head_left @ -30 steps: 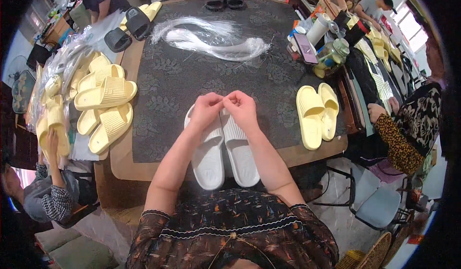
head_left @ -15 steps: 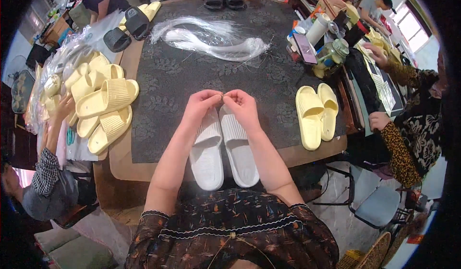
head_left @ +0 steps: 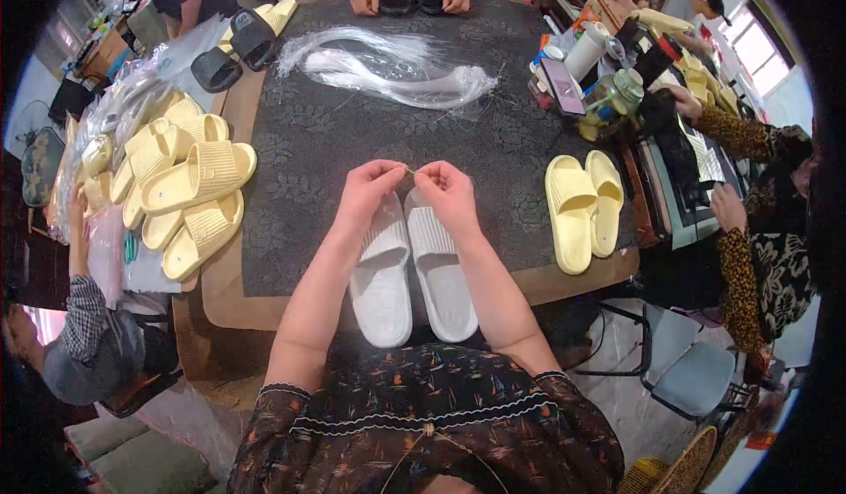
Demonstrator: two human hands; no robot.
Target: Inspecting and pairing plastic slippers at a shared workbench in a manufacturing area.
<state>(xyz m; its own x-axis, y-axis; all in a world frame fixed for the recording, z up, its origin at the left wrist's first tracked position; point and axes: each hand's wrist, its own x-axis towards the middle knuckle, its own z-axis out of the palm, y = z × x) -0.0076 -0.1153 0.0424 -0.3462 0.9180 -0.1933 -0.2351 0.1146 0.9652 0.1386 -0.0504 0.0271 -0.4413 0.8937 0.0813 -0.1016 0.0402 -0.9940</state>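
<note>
Both Hands Pinch One Small Piece Over the White Slippers

The left hand and the right hand meet in front of the person, with the fingertips almost together. In each hand the thumb and the forefinger are pressed to each other in a narrow pinch, and the other fingers are curled in. Between the two pinches there is a small dark piece, and both hands seem to have hold of it. It is too small to tell what kind of thing it is.

Under the hands lie the white slippers, side by side, with their toe ends on the dark mat and their heels toward the person. The hands are above the toe ends and partly cover them; I cannot tell if they touch them.

To the right, well apart, is a pair of yellow slippers. To the left there is a pile of yellow slippers, and beyond the hands lies a bundle of clear strands.
</note>
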